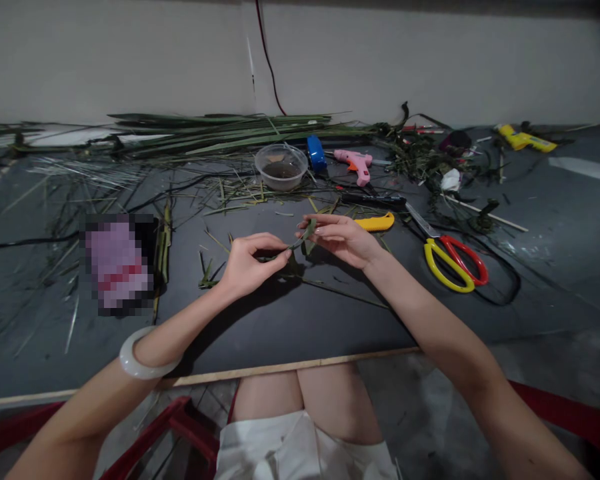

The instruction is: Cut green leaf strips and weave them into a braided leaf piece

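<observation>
Near frame centre, a narrow green leaf strip [308,231] slants up-right between the bare left hand [247,265], thumb and index pinching its lower end, and the bare right hand [349,241], fingertips grasping its upper part.

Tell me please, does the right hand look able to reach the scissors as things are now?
Probably yes: the scissors lie close by with handles uncovered, but the right hand is occupied with a green strip.
</observation>
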`<control>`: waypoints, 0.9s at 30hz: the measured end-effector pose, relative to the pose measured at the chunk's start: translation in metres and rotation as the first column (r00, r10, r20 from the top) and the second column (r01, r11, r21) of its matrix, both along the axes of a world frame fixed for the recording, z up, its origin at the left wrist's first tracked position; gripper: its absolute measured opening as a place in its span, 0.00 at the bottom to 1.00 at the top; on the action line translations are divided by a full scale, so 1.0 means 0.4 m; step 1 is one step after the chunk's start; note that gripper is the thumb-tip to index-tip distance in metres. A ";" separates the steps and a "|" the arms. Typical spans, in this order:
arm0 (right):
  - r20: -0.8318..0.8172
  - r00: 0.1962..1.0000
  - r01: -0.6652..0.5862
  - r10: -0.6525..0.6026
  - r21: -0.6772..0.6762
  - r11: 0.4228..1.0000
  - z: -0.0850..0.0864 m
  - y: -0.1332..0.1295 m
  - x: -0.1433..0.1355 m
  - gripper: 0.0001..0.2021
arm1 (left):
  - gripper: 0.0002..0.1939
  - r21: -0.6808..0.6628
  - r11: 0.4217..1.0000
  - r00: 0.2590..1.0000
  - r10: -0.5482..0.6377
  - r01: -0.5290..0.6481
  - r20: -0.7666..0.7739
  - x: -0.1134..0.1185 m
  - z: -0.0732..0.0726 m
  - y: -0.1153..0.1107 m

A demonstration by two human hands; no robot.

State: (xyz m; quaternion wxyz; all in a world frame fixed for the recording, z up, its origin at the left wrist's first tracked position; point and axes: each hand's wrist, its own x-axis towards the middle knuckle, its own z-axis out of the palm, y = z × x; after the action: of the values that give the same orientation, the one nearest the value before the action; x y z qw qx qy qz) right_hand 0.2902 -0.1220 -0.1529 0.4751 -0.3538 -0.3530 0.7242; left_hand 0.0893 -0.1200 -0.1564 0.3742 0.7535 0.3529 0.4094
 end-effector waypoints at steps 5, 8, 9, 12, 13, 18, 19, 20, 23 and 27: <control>0.041 0.998 0.051 -0.050 -0.027 0.998 -0.015 0.001 -0.005 0.10 | 0.06 -0.006 0.999 0.999 -0.036 0.036 -0.014 -0.002 0.003 -0.001; 0.033 0.999 0.043 -0.041 -0.045 0.998 -0.023 0.002 -0.014 0.13 | 0.06 0.014 0.998 0.998 -0.056 0.056 -0.017 -0.002 0.005 -0.004; 0.027 0.999 0.041 -0.040 -0.043 0.998 -0.024 0.001 -0.019 0.13 | 0.05 0.021 0.998 0.998 -0.055 0.055 -0.012 -0.001 0.006 -0.004; 0.020 1.000 0.018 -0.017 -0.030 0.999 -0.023 -0.006 -0.033 0.10 | 0.05 0.028 0.999 1.000 -0.023 0.023 0.013 0.000 0.006 -0.005; 0.023 1.000 0.004 -0.004 -0.025 1.000 -0.021 -0.009 -0.037 0.10 | 0.04 0.029 1.000 1.000 -0.007 0.007 0.021 0.000 0.005 -0.005; 0.097 0.994 -0.051 0.043 0.081 0.995 -0.004 -0.024 -0.037 0.11 | 0.04 0.051 0.997 0.998 0.047 -0.050 0.045 0.000 0.003 -0.001; 0.127 0.990 -0.073 0.057 0.127 0.989 -0.002 -0.025 -0.036 0.12 | 0.04 0.050 0.997 0.997 0.055 -0.058 0.049 0.000 0.003 -0.001; 0.165 0.984 -0.099 0.069 0.179 0.979 -0.002 -0.026 -0.035 0.12 | 0.04 0.047 0.997 0.997 0.063 -0.066 0.051 0.000 0.003 0.000; 0.288 0.958 -0.107 0.013 0.314 0.943 -0.008 -0.026 -0.037 0.12 | 0.05 0.037 0.996 0.995 0.085 -0.087 0.054 -0.001 0.004 0.001; 0.353 0.926 0.031 -0.136 0.287 0.957 -0.019 -0.025 -0.047 0.12 | 0.06 0.015 0.995 0.994 0.099 -0.100 0.052 -0.005 0.004 0.004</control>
State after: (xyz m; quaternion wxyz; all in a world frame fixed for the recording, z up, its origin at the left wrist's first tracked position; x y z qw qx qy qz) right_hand 0.2715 -0.1320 -0.1606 0.4757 -0.4288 -0.5179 0.5671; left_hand 0.0875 -0.1185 -0.1549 0.3558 0.7275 0.3767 0.4498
